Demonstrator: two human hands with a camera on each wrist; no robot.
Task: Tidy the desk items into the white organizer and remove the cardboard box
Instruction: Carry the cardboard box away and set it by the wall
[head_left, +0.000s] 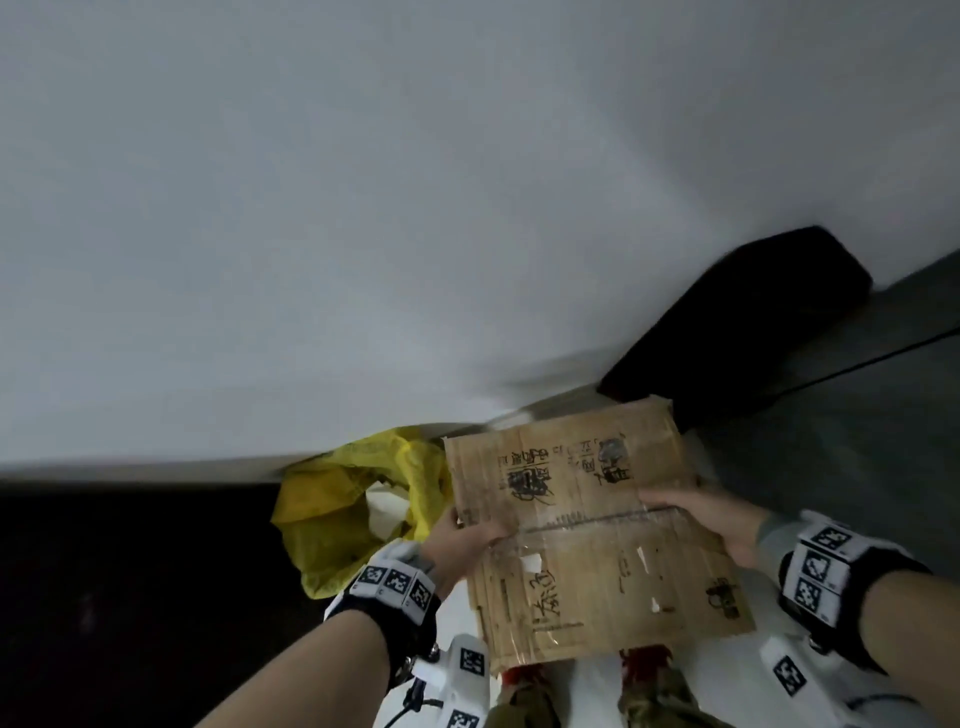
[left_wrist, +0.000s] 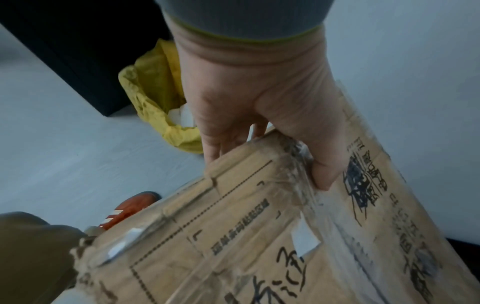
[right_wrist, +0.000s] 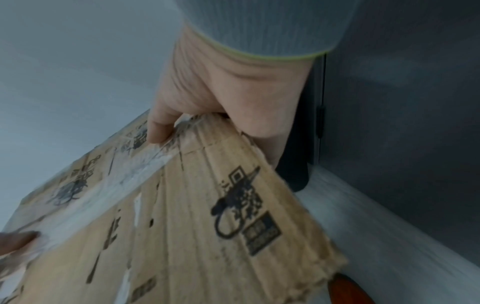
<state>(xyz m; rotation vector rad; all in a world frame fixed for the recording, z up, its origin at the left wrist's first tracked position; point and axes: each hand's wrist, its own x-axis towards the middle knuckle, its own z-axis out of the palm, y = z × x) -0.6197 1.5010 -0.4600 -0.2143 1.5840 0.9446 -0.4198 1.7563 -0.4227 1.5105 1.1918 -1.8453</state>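
Cardboard box (head_left: 592, 525), flattened, held level above floor beside yellow bag (head_left: 353, 499). Left hand (head_left: 462, 535) pinching one edge, thumb on top; right hand (head_left: 711, 519) clamping opposite edge likewise. Risks: worn, taped cardboard likely to buckle along centre crease or slip from thumb-only grip; frayed corner may snag bag. White organizer, worktop and desk items out of view. Fingers under box hidden. Bag contents indistinct; all views motion-blurred.

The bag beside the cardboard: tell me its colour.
Yellow. The bag shows best in the head view, left of the cardboard.
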